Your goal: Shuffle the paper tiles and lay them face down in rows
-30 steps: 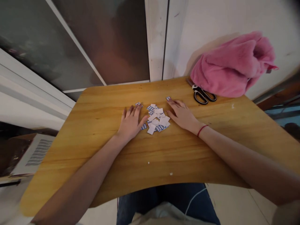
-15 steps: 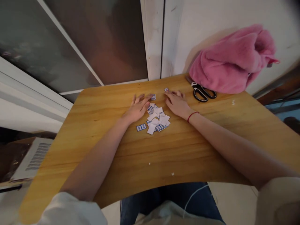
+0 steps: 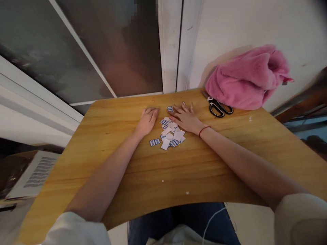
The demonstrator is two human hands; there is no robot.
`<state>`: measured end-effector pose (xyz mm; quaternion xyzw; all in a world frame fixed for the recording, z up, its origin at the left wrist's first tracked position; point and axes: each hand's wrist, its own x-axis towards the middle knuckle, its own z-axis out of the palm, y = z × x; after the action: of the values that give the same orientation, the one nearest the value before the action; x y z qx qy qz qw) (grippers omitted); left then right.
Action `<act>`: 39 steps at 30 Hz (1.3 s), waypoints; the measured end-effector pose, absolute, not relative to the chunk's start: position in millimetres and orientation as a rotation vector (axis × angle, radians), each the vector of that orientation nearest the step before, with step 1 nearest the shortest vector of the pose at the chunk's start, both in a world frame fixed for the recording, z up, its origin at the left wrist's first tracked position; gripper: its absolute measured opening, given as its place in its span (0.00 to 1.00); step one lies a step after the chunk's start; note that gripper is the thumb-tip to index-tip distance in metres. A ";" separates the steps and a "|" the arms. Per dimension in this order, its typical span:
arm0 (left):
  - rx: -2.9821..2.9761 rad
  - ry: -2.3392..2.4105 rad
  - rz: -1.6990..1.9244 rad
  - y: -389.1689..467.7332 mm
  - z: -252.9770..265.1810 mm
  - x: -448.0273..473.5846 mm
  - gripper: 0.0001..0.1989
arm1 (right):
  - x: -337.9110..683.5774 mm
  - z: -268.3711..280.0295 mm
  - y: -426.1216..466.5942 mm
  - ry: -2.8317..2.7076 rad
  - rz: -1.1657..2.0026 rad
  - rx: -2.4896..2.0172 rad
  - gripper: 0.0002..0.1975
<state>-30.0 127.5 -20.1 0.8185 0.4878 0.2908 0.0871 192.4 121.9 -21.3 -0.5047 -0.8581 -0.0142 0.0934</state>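
Small white paper slips [image 3: 166, 143], some showing blue-edged printed blocks, lie in a loose pile on the wooden table [image 3: 143, 180]. My left hand [image 3: 148, 119] rests on the tabletop left of the pile. Its fingers are bent close together, and I see no slip in them. My right hand [image 3: 187, 118] lies palm down with fingers spread, its thumb at the pile's upper right edge. Beneath one of its fingertips a slip [image 3: 184, 103] is partly visible. Another printed slip [image 3: 170, 109] lies by the right index finger. One more slip [image 3: 154, 142] sits apart, left of the pile.
Black-handled scissors [image 3: 219, 107] lie right of my right hand, beside a pink plush bundle [image 3: 242, 81] against the wall. Tiny white scraps [image 3: 187, 193] dot the table. A cardboard box [image 3: 38, 170] stands beyond the left edge. Glass panels [image 3: 114, 44] border the far side.
My left hand has drawn back leftward, away from the printed slip at the top. My right hand has moved toward the pile and spread its fingers. The view has shifted slightly.
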 end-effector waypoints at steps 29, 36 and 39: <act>2.736 1.384 0.525 89.4 -9.4 -29.4 0.20 | 199.7 -13.5 108.3 -2.582 0.029 -1.044 0.21; 2.713 1.371 0.540 91.1 -10.2 -28.6 0.20 | 192.9 -14.5 106.0 -2.631 0.019 -1.074 0.22; 2.731 1.369 0.515 90.2 -9.9 -27.9 0.19 | 194.8 -13.9 107.1 -2.582 0.084 -1.061 0.22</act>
<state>-27.9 90.2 -9.9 0.8813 0.4417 0.1662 0.0219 194.8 107.1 -13.9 -0.3742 -0.9105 0.0297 0.1734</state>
